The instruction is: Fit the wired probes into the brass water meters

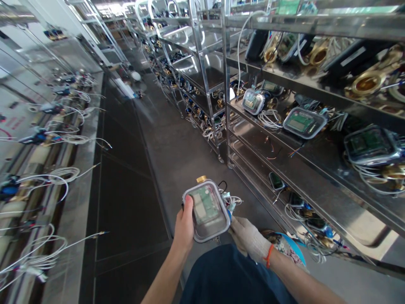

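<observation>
From where I operate, the tall polished-steel shelving rack (225, 76) takes up the right, with more clear-lidded boxes (305, 122) along the front edge of its middle shelf. To the left is a long metal counter (84, 185), coils of white cable (65, 173) reaching toward its right edge. A round container with a light-blue rim (297, 250) sits low beside the rack. The rounded-square box with a clear lid and green circuit board (207, 209) is in the air between counter and rack. My bare left hand (184, 221) grasps its left side, thumb over the lid's edge; my right hand in a pale knitted glove (248, 236) is at its lower right corner, by a small blue part (229, 214), but its fingers are hidden, so I can't tell what they grip. To hold this well, I'd support the weight from beneath, counting the gold-coloured metal fitting (201, 179) beyond the top edge, press lightly on the lid, and leave the loose white leads (236, 199) unpinched and unpulled.
</observation>
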Demonstrator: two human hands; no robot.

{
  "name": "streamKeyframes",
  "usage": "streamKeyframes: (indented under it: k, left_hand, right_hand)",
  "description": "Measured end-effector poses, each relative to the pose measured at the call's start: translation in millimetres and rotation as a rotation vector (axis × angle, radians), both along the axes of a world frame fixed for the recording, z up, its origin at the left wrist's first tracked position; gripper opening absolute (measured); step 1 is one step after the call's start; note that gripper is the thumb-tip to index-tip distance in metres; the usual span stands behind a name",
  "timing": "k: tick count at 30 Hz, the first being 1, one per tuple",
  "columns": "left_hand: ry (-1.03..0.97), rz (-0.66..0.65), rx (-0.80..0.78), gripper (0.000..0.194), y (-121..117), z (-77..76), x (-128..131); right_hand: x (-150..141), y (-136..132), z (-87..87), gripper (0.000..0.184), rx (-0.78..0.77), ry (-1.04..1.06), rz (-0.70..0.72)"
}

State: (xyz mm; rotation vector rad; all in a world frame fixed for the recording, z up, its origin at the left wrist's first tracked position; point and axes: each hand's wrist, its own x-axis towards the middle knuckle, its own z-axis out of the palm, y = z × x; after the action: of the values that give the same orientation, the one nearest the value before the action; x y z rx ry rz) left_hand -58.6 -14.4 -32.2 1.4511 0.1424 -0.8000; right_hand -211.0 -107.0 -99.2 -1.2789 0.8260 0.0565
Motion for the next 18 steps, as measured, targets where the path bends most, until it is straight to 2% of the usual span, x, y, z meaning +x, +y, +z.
streamKeyframes:
  k: [3, 6, 8, 10, 14, 16, 18]
  left_hand:
    - [0.155, 0.1, -0.111, 0.036, -6.5, -3.8, 12.0]
    - [0.18, 0.22, -0.211, 0.032, -8.7, -6.3, 21.6]
    - [0.241, 0.278, -0.251, 0.032, -8.4, -9.1, 23.9]
    - [0.343, 0.285, -0.272, 0.035, -7.3, -13.1, 22.0]
    - [0.425, 0.258, -0.281, 0.036, -3.5, -22.0, 9.8]
    - [0.42, 0.244, -0.268, 0.035, -1.5, -25.0, 2.8]
    - [0.434, 0.23, -0.246, 0.034, 0.2, -26.3, -2.3]
  right_hand:
    - [-13.6, 0.6, -2.9, 0.053, 0.157, -0.028, -0.081]
    - [-22.7, 5.6, -4.4, 0.044, 0.491, -0.048, -0.115]
    - [-19.0, 13.3, -2.8, 0.032, 0.665, -0.078, -0.111]
    - [-7.8, 23.2, 0.8, 0.024, 0.745, -0.119, -0.14]
    - [21.2, 40.1, 8.7, 0.037, 0.741, -0.212, -0.112]
    - [31.9, 44.6, 9.5, 0.032, 0.64, -0.206, 0.013]
    - [36.0, 45.6, 7.0, 0.021, 0.465, -0.174, 0.145]
